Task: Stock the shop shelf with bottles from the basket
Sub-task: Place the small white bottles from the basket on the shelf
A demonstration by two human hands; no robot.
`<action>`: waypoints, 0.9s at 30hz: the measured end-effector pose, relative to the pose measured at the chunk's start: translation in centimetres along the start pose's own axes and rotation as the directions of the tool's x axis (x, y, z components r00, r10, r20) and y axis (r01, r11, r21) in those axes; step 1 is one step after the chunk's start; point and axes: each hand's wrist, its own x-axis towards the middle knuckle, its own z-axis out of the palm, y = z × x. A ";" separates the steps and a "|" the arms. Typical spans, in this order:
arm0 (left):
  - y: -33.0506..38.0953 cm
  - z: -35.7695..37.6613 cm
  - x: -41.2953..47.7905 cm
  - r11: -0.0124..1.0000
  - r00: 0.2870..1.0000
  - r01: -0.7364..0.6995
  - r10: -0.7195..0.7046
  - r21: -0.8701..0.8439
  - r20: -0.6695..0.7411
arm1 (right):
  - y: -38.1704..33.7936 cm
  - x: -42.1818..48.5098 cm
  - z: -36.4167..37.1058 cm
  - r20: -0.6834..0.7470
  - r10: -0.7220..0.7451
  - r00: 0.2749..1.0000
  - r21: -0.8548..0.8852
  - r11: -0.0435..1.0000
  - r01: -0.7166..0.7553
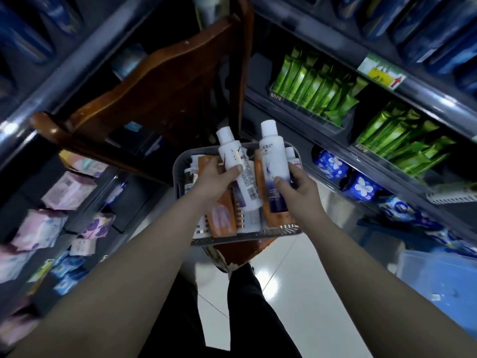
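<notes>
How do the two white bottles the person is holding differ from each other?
The white bottle in the left hand tilts left and shows a back label of small print; the white bottle in the right hand stands nearer upright and shows its Dove logo and a dark purple base. The left hand grips mid-body, the right hand lower down. Both have white caps and sit above the grey basket.

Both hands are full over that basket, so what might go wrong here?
1. The left hand and right hand each grip one white plastic bottle, the left-hand bottle and the Dove-labelled bottle, near the lower half; either might slip.
2. The grey slotted plastic basket seems perched on a brown wooden chair, overhanging it; a knock may tip it.
3. Orange bottles lie loosely inside and could roll out.
</notes>
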 end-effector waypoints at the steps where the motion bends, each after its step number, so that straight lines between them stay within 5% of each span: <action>1: 0.7 -0.6 -0.7 0.999 1.000 -0.029 0.029 -0.030 0.001 | -1.0 -0.4 0.0 0.029 0.008 1.000 0.058 0.998 -0.010; 6: 4.1 -4.0 -4.8 0.977 0.992 -0.118 0.125 -0.177 0.029 | -5.8 -2.5 0.8 0.221 -0.002 0.975 0.301 0.951 -0.066; 12: 7.1 -8.1 -10.2 0.935 0.970 -0.244 0.238 -0.256 -0.053 | -10.1 -5.0 3.5 0.334 -0.138 0.933 0.275 0.960 0.044; 18: 8.9 -12.6 -15.7 0.845 0.981 -0.185 0.186 -0.502 -0.048 | -13.7 -8.0 6.9 0.452 -0.266 0.852 0.231 0.957 0.176; 27: 7.6 -22.6 -25.7 0.756 0.875 -0.484 0.413 -0.441 -0.251 | -19.3 -14.5 16.1 0.520 -0.393 0.759 0.198 0.919 0.340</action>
